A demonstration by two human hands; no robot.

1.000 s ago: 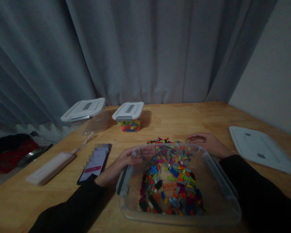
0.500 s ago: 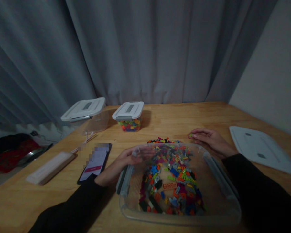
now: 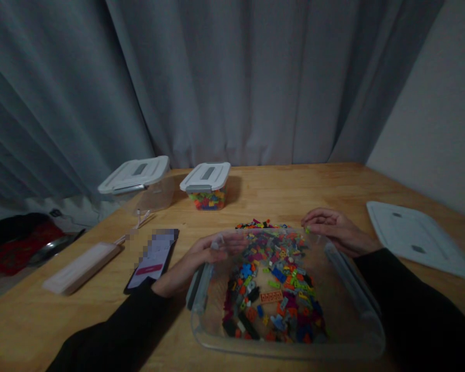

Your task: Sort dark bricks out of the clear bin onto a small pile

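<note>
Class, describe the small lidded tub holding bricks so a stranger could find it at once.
Start at the wooden table and look to its far edge by the curtain. Two white-lidded tubs stand there; the small tub is the right-hand one, full of coloured bricks, whereas its larger neighbour looks empty.

Wooden table [image 3: 294, 188] under 3 bins [image 3: 290, 351]

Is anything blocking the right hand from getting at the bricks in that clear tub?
Nothing visible does. The right hand hovers at the far rim of the open clear tub, pinching a small green piece. The bricks lie uncovered; the lid rests aside on the table.
</note>
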